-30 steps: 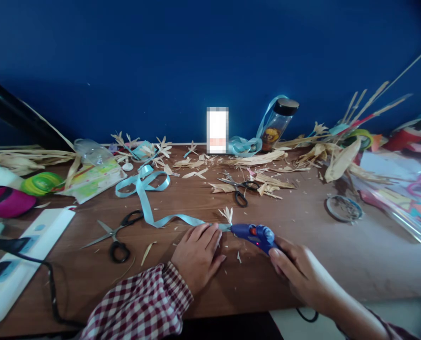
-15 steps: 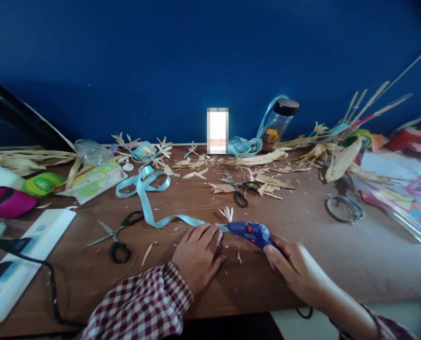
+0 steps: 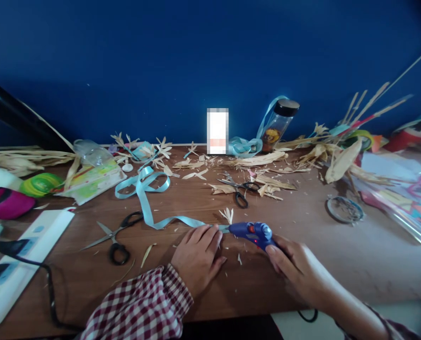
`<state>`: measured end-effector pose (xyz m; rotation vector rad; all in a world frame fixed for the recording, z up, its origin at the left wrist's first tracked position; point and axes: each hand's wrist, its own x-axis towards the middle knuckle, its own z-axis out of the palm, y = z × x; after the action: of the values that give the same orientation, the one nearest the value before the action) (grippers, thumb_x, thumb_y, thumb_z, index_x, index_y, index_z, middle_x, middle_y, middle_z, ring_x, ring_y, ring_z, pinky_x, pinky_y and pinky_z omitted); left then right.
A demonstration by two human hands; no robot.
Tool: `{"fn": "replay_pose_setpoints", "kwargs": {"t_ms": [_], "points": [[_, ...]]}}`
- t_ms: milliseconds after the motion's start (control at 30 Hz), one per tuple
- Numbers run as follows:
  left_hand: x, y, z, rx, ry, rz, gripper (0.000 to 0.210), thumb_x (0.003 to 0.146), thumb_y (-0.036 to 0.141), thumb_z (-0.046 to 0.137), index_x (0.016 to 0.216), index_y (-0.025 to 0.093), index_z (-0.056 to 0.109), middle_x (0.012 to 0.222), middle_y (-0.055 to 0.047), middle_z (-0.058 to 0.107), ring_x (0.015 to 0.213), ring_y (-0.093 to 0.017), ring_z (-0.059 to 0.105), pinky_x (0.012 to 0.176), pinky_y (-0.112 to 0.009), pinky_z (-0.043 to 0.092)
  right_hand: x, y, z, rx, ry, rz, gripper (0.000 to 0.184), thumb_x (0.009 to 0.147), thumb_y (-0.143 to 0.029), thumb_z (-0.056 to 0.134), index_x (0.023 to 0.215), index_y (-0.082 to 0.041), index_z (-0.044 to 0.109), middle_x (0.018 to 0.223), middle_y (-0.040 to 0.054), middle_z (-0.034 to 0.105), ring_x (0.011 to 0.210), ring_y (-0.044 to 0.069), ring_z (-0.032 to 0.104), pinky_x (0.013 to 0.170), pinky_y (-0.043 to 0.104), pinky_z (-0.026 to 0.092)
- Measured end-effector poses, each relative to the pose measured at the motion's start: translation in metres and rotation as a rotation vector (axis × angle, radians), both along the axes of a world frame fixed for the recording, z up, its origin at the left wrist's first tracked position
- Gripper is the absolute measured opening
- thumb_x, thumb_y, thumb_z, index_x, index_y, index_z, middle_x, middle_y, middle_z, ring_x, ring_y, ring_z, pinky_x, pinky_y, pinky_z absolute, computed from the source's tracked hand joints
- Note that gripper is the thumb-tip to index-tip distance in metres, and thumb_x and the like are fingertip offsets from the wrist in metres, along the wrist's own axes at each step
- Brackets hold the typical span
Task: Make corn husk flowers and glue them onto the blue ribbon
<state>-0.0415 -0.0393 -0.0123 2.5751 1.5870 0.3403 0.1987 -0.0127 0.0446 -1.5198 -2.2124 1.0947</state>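
My right hand (image 3: 291, 264) is wrapped round a blue hot glue gun (image 3: 251, 233) with a small red light, its nozzle pointing left. The nozzle is over or against the end of a light blue ribbon (image 3: 182, 219); I cannot tell whether they touch. Palm down, my left hand (image 3: 198, 255) presses this ribbon to the table with its fingers together, hiding part of it. Just behind the nozzle is a small pale fan of dried husk strips (image 3: 227, 216). Black-handled scissors (image 3: 115, 236) lie spread to the left of my left hand.
More scissors (image 3: 239, 188) lie among husk scraps (image 3: 267, 186). At the back are a leaning jar (image 3: 279, 125) and bundled ribbon (image 3: 246, 146). A white power strip (image 3: 37, 264) with black plugs occupies the left. To the right sits a tape roll (image 3: 344, 209); the table's front edge is close.
The glue gun has shifted very slightly to the right, and the fingers on its handle have moved a little. My left hand stays on the ribbon.
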Motion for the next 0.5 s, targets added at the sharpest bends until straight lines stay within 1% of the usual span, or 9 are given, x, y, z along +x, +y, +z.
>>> {"fn": "replay_pose_setpoints", "kwargs": {"t_ms": [167,367,433,500], "points": [[0.000,0.000,-0.003,0.038,-0.004,-0.012,0.043,0.085,0.038,0.048,0.123,0.017,0.051,0.129,-0.009,0.053,0.115,-0.026,0.044,0.096,-0.043,0.037,0.002,0.005,0.002,0.040,-0.030,-0.016,0.037,0.091,-0.041,0.037,0.067,-0.018,0.054,0.053,-0.0016,0.054,0.049,0.012,0.048,0.048,0.022,0.036],[0.000,0.001,-0.004,0.033,-0.001,-0.011,0.044,0.085,0.038,0.049,0.124,0.017,0.051,0.129,-0.008,0.053,0.116,-0.027,0.044,0.097,-0.043,0.037,-0.002,0.013,0.016,0.058,-0.057,0.029,0.033,0.089,-0.040,0.041,0.074,-0.018,0.061,0.058,0.0013,0.060,0.052,0.015,0.053,0.047,0.023,0.036],[0.000,0.001,-0.003,0.022,0.004,-0.008,0.045,0.085,0.039,0.049,0.123,0.016,0.051,0.129,-0.008,0.054,0.116,-0.027,0.044,0.097,-0.043,0.037,-0.003,0.015,0.018,0.050,-0.061,0.055,0.032,0.089,-0.039,0.041,0.080,-0.018,0.062,0.066,0.0029,0.065,0.059,0.017,0.058,0.052,0.025,0.040],[0.000,0.001,-0.001,0.014,0.011,-0.006,0.045,0.085,0.040,0.049,0.123,0.016,0.051,0.129,-0.007,0.053,0.116,-0.027,0.044,0.097,-0.043,0.037,-0.002,0.016,0.017,0.043,-0.043,0.077,0.029,0.090,-0.037,0.041,0.088,-0.019,0.064,0.078,0.0038,0.069,0.071,0.019,0.062,0.062,0.027,0.044]]}}
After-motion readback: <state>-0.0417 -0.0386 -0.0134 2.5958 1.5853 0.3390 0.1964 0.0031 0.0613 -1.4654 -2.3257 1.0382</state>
